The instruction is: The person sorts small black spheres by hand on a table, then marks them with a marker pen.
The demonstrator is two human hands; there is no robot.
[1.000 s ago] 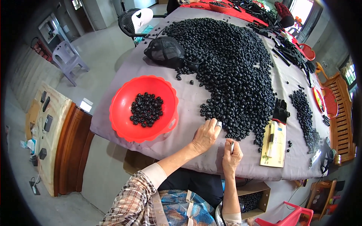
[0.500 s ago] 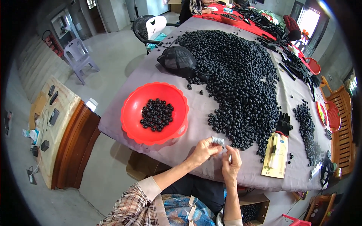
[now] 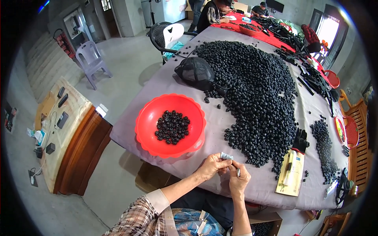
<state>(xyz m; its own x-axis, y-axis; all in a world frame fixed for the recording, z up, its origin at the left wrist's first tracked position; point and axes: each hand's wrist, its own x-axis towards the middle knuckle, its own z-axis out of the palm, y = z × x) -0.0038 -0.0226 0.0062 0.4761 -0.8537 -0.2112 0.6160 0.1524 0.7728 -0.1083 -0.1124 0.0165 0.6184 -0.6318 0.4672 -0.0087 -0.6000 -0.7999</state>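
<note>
My left hand (image 3: 211, 166) is closed in a pinch above the table's front edge, with a grey-blue wrapping (image 3: 226, 156) around one fingertip. Whatever its fingers pinch is hidden. My right hand (image 3: 239, 180) grips a slim metal tool (image 3: 238, 172), its fingertips meeting those of the left. Beyond them spreads a big heap of small black ring-like parts (image 3: 260, 114), with holes through them. To the left, a red scalloped bowl (image 3: 147, 128) holds a smaller cluster of black parts (image 3: 172, 127).
A black mesh cap (image 3: 195, 71) lies against the heap. Right of it are a black glove (image 3: 300, 141), a yellow envelope (image 3: 290, 181) and a smaller group of parts (image 3: 325, 151). People sit by a red cloth (image 3: 230, 26) at the far end. A wooden cabinet (image 3: 84, 151) stands left.
My hands have come together, and the right fingertips with the metal tool now meet the left ones. The view has shifted, bringing more of the far end into sight.
</note>
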